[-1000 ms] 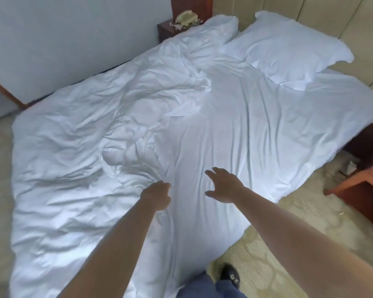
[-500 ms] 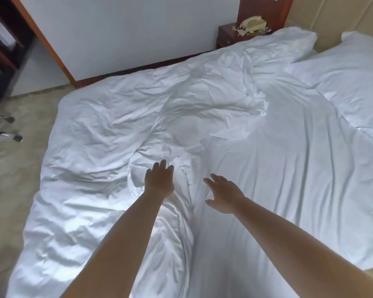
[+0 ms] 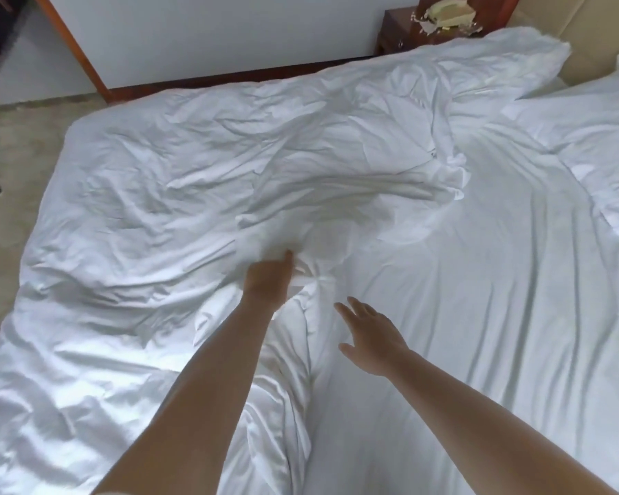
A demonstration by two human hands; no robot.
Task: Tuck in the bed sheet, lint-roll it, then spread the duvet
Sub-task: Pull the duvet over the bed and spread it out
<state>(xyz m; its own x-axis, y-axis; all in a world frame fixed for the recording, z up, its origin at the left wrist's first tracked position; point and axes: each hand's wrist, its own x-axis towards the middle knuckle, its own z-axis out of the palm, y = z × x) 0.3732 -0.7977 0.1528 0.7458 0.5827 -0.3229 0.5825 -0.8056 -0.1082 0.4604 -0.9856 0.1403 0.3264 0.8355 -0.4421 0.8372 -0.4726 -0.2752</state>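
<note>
A crumpled white duvet (image 3: 179,194) covers the left half of the bed, bunched along its inner edge. The flat white bed sheet (image 3: 479,298) lies bare on the right half. My left hand (image 3: 267,280) reaches into a fold at the duvet's inner edge, and its fingers curl into the fabric there. My right hand (image 3: 368,334) hovers just right of that edge with fingers spread, holding nothing. A white pillow (image 3: 594,144) lies at the far right.
A dark wooden nightstand (image 3: 397,26) with a cream telephone (image 3: 447,12) stands beyond the bed's head. A white wall with a wooden door frame (image 3: 76,51) runs behind. Beige carpet (image 3: 11,137) lies left, with chair casters at the edge.
The view has swung left and closer to the bed. My left hand moved forward and dug into the duvet's edge. My right hand stayed spread beside it.
</note>
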